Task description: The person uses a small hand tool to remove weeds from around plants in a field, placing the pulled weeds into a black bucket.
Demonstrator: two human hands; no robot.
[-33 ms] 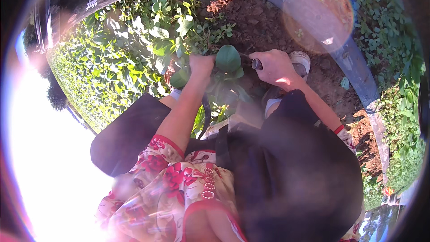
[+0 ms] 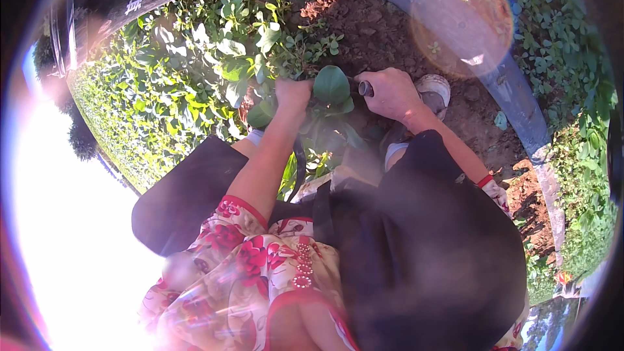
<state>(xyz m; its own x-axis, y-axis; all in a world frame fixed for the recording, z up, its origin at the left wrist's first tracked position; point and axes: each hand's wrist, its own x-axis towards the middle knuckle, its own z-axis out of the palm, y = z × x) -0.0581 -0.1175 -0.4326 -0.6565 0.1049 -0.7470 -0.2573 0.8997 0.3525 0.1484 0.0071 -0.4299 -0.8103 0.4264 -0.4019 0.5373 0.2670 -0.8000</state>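
Note:
My left hand [image 2: 292, 96] is closed among low green foliage, gripping a leafy plant; the stems inside the fist are hidden. A broad round leaf [image 2: 332, 84] stands out just right of that fist, and another leaf [image 2: 260, 114] lies at its left. My right hand [image 2: 388, 93] is wrapped around the dark handle [image 2: 366, 89] of a hand tool, whose round butt end points towards me. Part of a thin dark shaft shows between this hand and the round leaf. The tool's working end is hidden behind the leaves, so its kind is unclear.
Bare brown soil [image 2: 370, 29] lies beyond my hands. A grey strip of sheeting [image 2: 513, 88] curves along the right, with more plants outside it. My shoe [image 2: 434, 90] is beside my right hand. A black bin [image 2: 117, 3] with white markings stands at the upper left.
My right hand has shifted slightly left and up with the tool handle, which has tilted a little. My left hand and the leaves look the same.

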